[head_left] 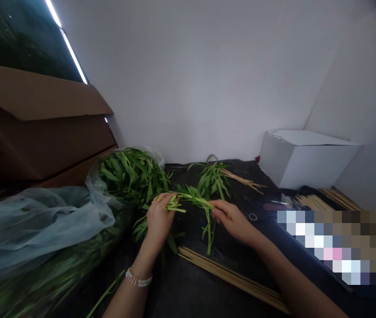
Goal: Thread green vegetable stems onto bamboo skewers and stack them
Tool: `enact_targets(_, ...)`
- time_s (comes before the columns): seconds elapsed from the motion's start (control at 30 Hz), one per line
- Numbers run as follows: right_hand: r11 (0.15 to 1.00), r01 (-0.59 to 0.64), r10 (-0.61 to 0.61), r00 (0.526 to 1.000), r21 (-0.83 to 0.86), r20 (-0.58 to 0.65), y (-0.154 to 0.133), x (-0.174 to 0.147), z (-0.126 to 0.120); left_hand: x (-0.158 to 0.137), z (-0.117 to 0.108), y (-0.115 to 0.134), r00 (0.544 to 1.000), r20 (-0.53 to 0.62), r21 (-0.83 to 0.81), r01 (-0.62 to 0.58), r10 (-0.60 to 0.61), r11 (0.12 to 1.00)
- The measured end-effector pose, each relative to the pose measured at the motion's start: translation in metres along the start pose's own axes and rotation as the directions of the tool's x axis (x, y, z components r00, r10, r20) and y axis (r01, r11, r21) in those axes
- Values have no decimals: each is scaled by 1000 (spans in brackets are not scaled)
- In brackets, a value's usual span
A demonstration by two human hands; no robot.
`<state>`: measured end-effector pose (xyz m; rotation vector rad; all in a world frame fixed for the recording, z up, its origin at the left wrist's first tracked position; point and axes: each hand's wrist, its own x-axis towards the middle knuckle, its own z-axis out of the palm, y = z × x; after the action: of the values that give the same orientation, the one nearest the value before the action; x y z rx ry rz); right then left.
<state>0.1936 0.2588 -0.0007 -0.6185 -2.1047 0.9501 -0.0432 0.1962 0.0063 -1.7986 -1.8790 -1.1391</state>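
My left hand (pixel 157 218) is closed around a small bunch of green stems (pixel 175 206), their cut ends poking out toward the right. To the right, my right hand (pixel 232 220) pinches the end of a leafy green stem (pixel 196 199) that stretches across between the two hands. Some leaves and a short stalk (pixel 209 243) hang down near my right fingers. Below the hands, a row of thin wooden sticks (pixel 227 274) lies on the black sheet (pixel 188 296). Behind them rests a bundle of leafy greens (pixel 211 179) with thin sticks (pixel 245 180) at its right end.
A clear plastic bag (pixel 91 185) full of leafy greens (pixel 131 172) stands at left, beside more bagged greens (pixel 58 269). A cardboard box (pixel 42 128) is behind. At right are a white box (pixel 307 161), more sticks (pixel 317 203) and a pixelated device (pixel 323 247).
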Motion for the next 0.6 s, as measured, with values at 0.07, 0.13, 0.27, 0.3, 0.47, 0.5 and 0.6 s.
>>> enact_targets(0.07, 1000, -2, 2, 1000, -2, 12, -1, 0, -1, 0, 0, -1, 1000, 17, 18, -14, 14, 1000)
enact_targets(0.13, 1000, -6, 6, 1000, -6, 4, 0, 0, -2, 1, -1, -2, 999, 29, 17, -43, 43, 999)
enact_targets(0.27, 999, -35, 36, 999, 7, -28, 3, 1, -2, 1, -3, -1, 995, 55, 23, -89, 88, 996)
enact_targets(0.3, 999, -42, 43, 999, 14, -27, 3, 2, -2, 1, -3, 0, 994, 61, 31, -97, 95, 995)
enact_targets(0.47, 998, -54, 54, 999, 45, 2, 4, 1, 0, 1, -5, 3, 993, 65, 76, -106, 101, 991)
enact_targets(0.5, 997, -58, 58, 998, 51, 5, 4, 1, 0, 1, -5, 3, 993, 65, 75, -102, 97, 992)
enact_targets(0.6, 994, -80, 79, 997, 73, 6, 4, 1, 0, 1, -4, 0, 993, 61, 46, -105, 102, 993)
